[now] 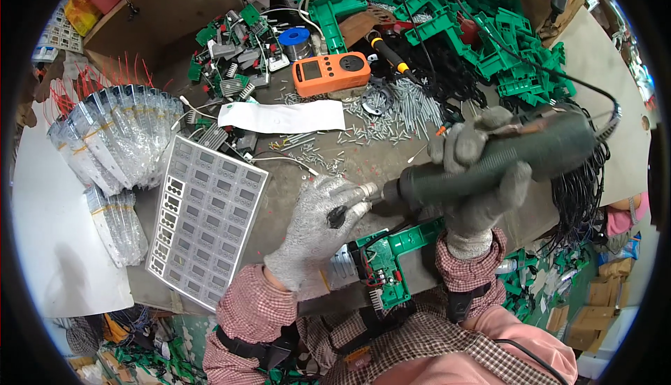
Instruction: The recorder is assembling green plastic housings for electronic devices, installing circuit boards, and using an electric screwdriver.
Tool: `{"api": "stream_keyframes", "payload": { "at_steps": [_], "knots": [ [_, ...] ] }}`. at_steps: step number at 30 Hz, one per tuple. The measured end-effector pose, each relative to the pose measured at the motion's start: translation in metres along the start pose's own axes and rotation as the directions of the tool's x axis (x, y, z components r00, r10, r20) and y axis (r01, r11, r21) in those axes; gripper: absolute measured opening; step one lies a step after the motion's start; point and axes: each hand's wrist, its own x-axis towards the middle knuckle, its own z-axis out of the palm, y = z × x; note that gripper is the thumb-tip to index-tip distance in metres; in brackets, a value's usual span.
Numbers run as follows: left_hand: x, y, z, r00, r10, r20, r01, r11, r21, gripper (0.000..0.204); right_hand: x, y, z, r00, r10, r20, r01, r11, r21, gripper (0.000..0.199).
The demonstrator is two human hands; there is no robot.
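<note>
A dark green electric screwdriver [538, 149] lies nearly level in my right hand [482, 175], its bit pointing left. The grey-gloved fingers wrap round its body. My left hand [314, 224], also gloved, pinches at the bit's tip; anything small between thumb and fingertip is too tiny to make out. A small black piece [337, 216] shows against the left glove. Just below both hands, near the table's front edge, is a green plastic frame [418, 237] with a green circuit board [379, 259] and wires.
Loose screws [409, 109] spread behind my hands, near an orange meter [331, 73], a white paper strip [281, 116] and a solder spool [295, 42]. A label sheet [207, 221] and bagged parts [115, 137] lie left. Green frames [514, 53] pile far right; black cables [580, 189] hang right.
</note>
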Motion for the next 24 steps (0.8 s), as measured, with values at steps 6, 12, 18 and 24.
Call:
{"api": "stream_keyframes", "payload": {
  "at_steps": [6,12,18,24],
  "knots": [
    [-0.003,0.037,-0.028,0.934,0.137,0.331,-0.156,0.987,0.03,0.041,-0.012,-0.038,0.006,0.912,-0.126,0.39,0.082,0.989,0.127,0.062],
    [-0.017,0.034,-0.038,0.861,0.107,0.496,-0.118,0.993,-0.011,0.102,-0.038,-0.059,-0.006,0.919,-0.113,0.377,0.092,0.993,0.073,0.057],
    [-0.008,0.027,-0.029,0.788,0.212,0.578,-0.17,0.977,-0.127,0.103,-0.061,-0.036,-0.02,0.92,-0.121,0.373,0.11,0.993,0.05,0.064],
    [-0.004,0.028,-0.028,0.764,0.217,0.608,-0.143,0.975,-0.169,0.107,-0.079,-0.037,-0.017,0.952,0.048,0.302,-0.05,0.999,0.001,0.07]
  ]
}}
